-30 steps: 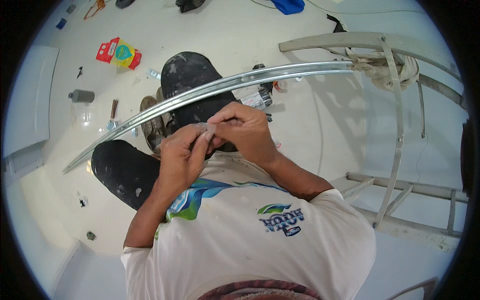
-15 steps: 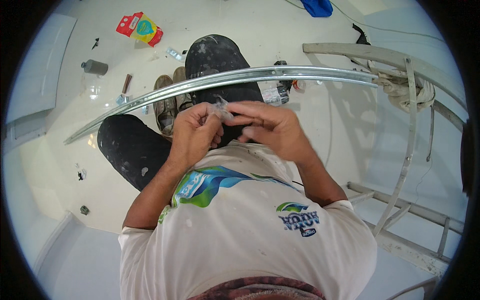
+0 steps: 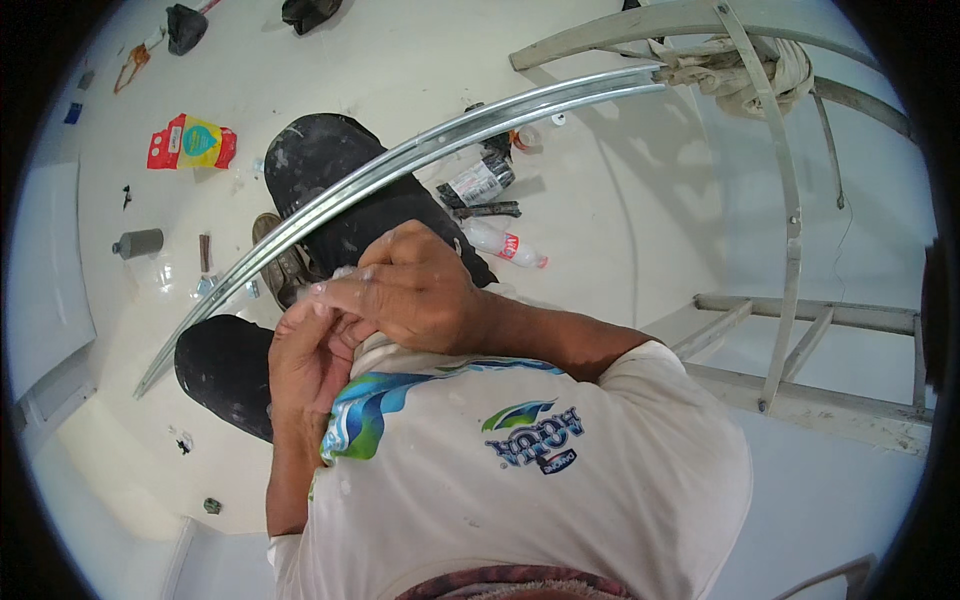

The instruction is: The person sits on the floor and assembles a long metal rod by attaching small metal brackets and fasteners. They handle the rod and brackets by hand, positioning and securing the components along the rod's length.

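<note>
My left hand (image 3: pixel 310 350) and my right hand (image 3: pixel 420 300) meet in front of my shirt, over my lap. The fingers of both are pinched together around a small piece of clear, crumpled plastic (image 3: pixel 346 272). Most of the plastic is hidden by the fingers, and I cannot tell what is inside it. Just beyond my hands, a long galvanized metal channel (image 3: pixel 398 167) rests across my thighs, running from the lower left to the upper right. Neither hand touches it.
A ladder (image 3: pixel 790 225) with a bundled cloth (image 3: pixel 745 78) stands at right, near the channel's end. On the floor lie a clear bottle with a red label (image 3: pixel 505 243), a dark tube with a white label (image 3: pixel 478 183), a red-yellow pouch (image 3: pixel 192 146) and a grey bottle (image 3: pixel 138 243).
My hands have shifted left and lower in the view, and the right hand now overlaps the left. The plastic is more covered. The whole scene has turned as my head moved.
</note>
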A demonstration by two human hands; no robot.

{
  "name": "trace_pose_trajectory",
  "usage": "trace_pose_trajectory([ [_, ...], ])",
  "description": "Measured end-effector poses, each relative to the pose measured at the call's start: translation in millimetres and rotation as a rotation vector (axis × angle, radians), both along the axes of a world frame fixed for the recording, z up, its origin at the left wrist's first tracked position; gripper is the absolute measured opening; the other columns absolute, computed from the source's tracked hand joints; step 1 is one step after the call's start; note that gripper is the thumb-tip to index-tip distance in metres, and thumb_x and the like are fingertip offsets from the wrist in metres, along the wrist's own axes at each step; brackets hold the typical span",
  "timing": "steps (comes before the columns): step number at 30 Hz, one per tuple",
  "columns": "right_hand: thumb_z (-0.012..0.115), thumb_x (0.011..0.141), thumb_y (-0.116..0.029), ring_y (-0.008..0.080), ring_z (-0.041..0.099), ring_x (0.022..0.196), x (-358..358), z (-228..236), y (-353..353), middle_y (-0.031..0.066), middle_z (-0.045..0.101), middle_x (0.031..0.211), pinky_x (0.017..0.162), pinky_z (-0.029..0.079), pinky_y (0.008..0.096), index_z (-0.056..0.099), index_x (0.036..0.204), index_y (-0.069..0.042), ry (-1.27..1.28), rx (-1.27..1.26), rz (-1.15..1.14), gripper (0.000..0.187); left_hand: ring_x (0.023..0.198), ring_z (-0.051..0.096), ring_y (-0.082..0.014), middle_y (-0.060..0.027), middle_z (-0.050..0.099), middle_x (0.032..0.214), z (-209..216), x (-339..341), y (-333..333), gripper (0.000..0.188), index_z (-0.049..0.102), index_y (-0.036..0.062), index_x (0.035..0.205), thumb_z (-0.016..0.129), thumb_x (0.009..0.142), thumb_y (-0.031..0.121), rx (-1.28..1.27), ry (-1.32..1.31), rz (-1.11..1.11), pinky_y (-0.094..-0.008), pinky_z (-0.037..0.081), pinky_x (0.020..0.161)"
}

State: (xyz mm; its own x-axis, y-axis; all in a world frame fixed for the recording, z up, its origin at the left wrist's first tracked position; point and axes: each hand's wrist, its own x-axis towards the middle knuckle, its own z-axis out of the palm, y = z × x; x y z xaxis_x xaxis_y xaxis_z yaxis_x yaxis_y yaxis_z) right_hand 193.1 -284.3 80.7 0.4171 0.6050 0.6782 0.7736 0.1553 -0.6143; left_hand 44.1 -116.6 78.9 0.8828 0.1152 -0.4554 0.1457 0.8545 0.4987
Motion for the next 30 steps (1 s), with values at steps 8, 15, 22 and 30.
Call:
trace_pose_trajectory([
  [8,0.085,0.092,-0.001,0.0258,0.081,0.102,13.1,23.7,-16.5,0.0178,0.082,0.127,0.089,0.065,0.0376,0.076,0.140,0.000,0.746,-0.418,0.331,0.049,0.107,0.084,-0.0250,-0.0222,0.082,0.125,19.4,7.7,-1.9,0.064,0.053,-0.0025,0.164,0.069,0.103,-0.009,0.372,0.038,-0.074,-0.0382,0.071,0.100],
  [15,0.081,0.096,-0.012,0.0336,0.079,0.112,27.9,21.8,-28.2,0.0152,0.080,0.116,0.102,0.061,0.0443,0.080,0.142,-0.007,0.737,-0.536,0.382,0.046,0.106,0.080,-0.0193,-0.0181,0.082,0.115,43.1,17.9,0.6,0.100,0.003,0.0109,0.187,0.054,0.104,-0.016,0.834,-0.004,-0.394,-0.0344,0.065,0.098],
  [22,0.088,0.094,-0.009,0.0319,0.071,0.088,3.0,-0.5,-11.3,0.0126,0.069,0.100,0.072,0.058,0.0417,0.078,0.118,-0.004,0.138,-0.180,-0.026,0.026,0.117,0.081,-0.0242,-0.0191,0.080,0.129,17.5,28.5,-4.2,0.054,0.043,-0.0055,0.171,0.054,0.122,0.014,0.286,0.035,-0.223,-0.0366,0.068,0.102],
  [30,0.082,0.095,-0.011,0.0323,0.072,0.093,3.0,7.4,-16.5,0.0127,0.073,0.107,0.074,0.060,0.0429,0.077,0.118,-0.006,-0.084,-0.331,-0.158,0.024,0.126,0.076,-0.0222,-0.0186,0.076,0.144,24.2,55.6,-23.4,0.061,0.050,-0.0030,0.170,0.057,0.123,0.035,0.399,0.043,-0.050,-0.0392,0.067,0.103],
])
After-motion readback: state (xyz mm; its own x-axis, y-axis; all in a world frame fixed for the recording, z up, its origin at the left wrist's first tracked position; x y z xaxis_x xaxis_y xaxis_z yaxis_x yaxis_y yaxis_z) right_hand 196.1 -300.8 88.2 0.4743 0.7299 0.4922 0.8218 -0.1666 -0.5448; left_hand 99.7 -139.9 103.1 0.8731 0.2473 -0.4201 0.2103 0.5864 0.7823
